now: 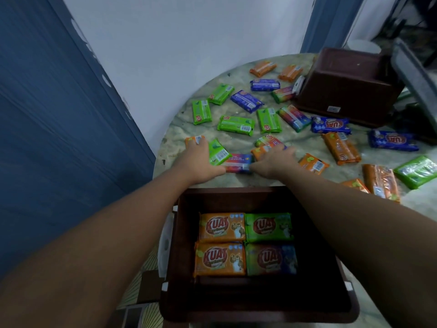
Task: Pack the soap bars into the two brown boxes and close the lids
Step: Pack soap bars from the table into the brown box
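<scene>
Views: 1, head-worn, wide-angle.
Position: above the near edge of the round table (236,138), over the open brown box (179,233).
Direction: forward and steeply down along both forearms.
Nearness: close to the box; the second brown box (343,88) lies farther off, upper right.
Shared scene: none.
</scene>
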Tool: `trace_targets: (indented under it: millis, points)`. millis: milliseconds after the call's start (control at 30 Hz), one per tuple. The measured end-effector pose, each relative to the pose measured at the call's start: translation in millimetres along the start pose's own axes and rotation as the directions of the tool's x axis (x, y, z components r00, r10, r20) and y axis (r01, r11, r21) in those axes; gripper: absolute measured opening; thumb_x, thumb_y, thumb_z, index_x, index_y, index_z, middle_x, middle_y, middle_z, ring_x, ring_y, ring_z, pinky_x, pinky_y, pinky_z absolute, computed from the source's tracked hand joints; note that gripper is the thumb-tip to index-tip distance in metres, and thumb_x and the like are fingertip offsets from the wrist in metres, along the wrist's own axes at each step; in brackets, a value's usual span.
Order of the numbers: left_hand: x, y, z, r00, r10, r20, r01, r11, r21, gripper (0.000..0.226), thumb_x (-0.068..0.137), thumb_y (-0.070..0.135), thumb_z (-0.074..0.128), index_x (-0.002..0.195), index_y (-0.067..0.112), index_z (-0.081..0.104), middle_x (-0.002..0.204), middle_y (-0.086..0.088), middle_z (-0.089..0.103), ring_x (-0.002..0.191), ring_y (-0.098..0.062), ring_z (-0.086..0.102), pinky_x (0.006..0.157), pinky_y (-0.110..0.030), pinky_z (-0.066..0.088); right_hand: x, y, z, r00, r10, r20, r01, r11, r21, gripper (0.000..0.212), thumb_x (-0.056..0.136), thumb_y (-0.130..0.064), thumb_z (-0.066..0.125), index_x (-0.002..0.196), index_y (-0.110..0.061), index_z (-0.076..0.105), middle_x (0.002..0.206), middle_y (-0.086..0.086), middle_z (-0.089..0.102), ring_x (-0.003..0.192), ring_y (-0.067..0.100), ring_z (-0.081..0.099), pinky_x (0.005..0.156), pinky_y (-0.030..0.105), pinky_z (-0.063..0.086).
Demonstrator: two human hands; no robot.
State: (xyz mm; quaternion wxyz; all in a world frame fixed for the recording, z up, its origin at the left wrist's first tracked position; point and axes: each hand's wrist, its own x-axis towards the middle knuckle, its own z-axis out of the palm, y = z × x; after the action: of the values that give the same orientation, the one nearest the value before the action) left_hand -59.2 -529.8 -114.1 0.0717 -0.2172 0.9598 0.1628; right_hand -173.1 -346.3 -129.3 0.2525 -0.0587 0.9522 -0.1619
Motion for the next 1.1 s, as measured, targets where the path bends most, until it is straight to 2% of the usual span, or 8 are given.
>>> trace_targets:
  millis: [233, 333, 467, 567, 733, 900, 1000, 1100]
  points:
    - [-54.2, 20.0, -26.0, 0.95, 0.062, -0.305, -0.077, 0.996, -0.037, 0.078, 0.07, 0.072, 0.06, 0.126, 0.021, 0.039, 0.117, -0.007, 0.057, 0.103, -0.034, 0.061, 0.079, -0.047, 0.053, -56.3, 4.3, -24.5, 0.949, -0.242, -0.204, 0.26, 0.963, 0.067, 0.088, 0.083, -0.051, 0.07, 0.145, -0.002, 0.032, 0.15, 0.023, 0.025, 0.126, 0.044, 0.05, 0.098, 0.044, 0.045]
    - [-85.1, 23.1, -25.3, 0.941, 0.148, -0.304, -0.154, 0.988, 0.004, 0.081, 0.066, 0.073, 0.054, 0.126, 0.023, 0.038, 0.117, -0.006, 0.054, 0.103, -0.035, 0.06, 0.079, -0.046, 0.052, -91.8, 17.3, -23.5, 0.878, -0.346, -0.332, 0.386, 0.921, 0.06, 0.092, 0.079, -0.05, 0.074, 0.148, -0.008, 0.03, 0.141, 0.016, 0.029, 0.117, 0.041, 0.055, 0.092, 0.043, 0.048]
    - [-128.5, 19.2, -11.0, 0.936, 0.275, -0.218, -0.264, 0.961, 0.082, 0.083, 0.071, 0.061, 0.068, 0.135, 0.023, 0.034, 0.121, -0.003, 0.049, 0.104, -0.03, 0.057, 0.074, -0.038, 0.044, -134.6, 43.4, -16.6, 0.762, -0.518, -0.389, 0.58, 0.813, 0.053, 0.093, 0.075, -0.04, 0.08, 0.149, -0.017, 0.028, 0.135, 0.008, 0.03, 0.116, 0.034, 0.051, 0.092, 0.041, 0.05]
    - [-162.1, 13.0, 7.1, 0.932, 0.342, -0.118, -0.332, 0.938, 0.098, 0.076, 0.072, 0.058, 0.072, 0.132, 0.026, 0.037, 0.116, 0.005, 0.046, 0.102, -0.019, 0.053, 0.071, -0.034, 0.034, -159.0, 67.8, -8.6, 0.723, -0.622, -0.299, 0.648, 0.761, -0.017, 0.092, 0.074, -0.036, 0.08, 0.148, -0.025, 0.026, 0.127, 0.003, 0.028, 0.108, 0.028, 0.05, 0.085, 0.04, 0.051]
    - [-186.2, 3.0, 31.5, 0.911, 0.413, 0.017, -0.402, 0.877, 0.264, 0.073, 0.072, 0.059, 0.074, 0.126, 0.03, 0.034, 0.108, 0.012, 0.043, 0.095, -0.013, 0.05, 0.079, -0.031, 0.038, -173.8, 99.3, 4.7, 0.695, -0.717, -0.056, 0.683, 0.682, -0.263, 0.095, 0.074, -0.043, 0.079, 0.15, -0.026, 0.025, 0.124, 0.0, 0.028, 0.094, 0.023, 0.054, 0.067, 0.024, 0.037]
    - [-184.3, 4.2, 31.2, 0.898, 0.438, 0.049, -0.431, 0.849, 0.306, 0.062, 0.076, 0.06, 0.067, 0.123, 0.031, 0.038, 0.101, 0.011, 0.045, 0.097, -0.016, 0.052, 0.079, -0.031, 0.037, -176.4, 105.5, 13.9, 0.681, -0.725, 0.107, 0.672, 0.559, -0.486, 0.094, 0.075, -0.048, 0.079, 0.151, -0.029, 0.025, 0.129, 0.004, 0.034, 0.095, 0.024, 0.056, 0.075, 0.032, 0.042]
    - [-182.5, 2.2, 33.4, 0.882, 0.458, 0.109, -0.465, 0.809, 0.359, 0.064, 0.083, 0.064, 0.06, 0.134, 0.031, 0.041, 0.116, 0.006, 0.055, 0.107, -0.018, 0.053, 0.085, -0.034, 0.04, -179.4, 103.0, 15.8, 0.691, -0.705, 0.16, 0.643, 0.497, -0.583, 0.092, 0.079, -0.048, 0.079, 0.151, -0.028, 0.025, 0.131, 0.006, 0.036, 0.091, 0.024, 0.054, 0.077, 0.032, 0.036]
    - [-180.3, -2.1, 37.4, 0.866, 0.48, 0.14, -0.49, 0.763, 0.422, 0.062, 0.09, 0.069, 0.049, 0.142, 0.037, 0.039, 0.13, 0.004, 0.057, 0.113, -0.021, 0.054, 0.09, -0.038, 0.044, -179.7, 102.2, 17.7, 0.701, -0.688, 0.19, 0.626, 0.466, -0.625, 0.091, 0.08, -0.048, 0.078, 0.151, -0.026, 0.026, 0.133, 0.007, 0.037, 0.101, 0.025, 0.056, 0.086, 0.035, 0.043]
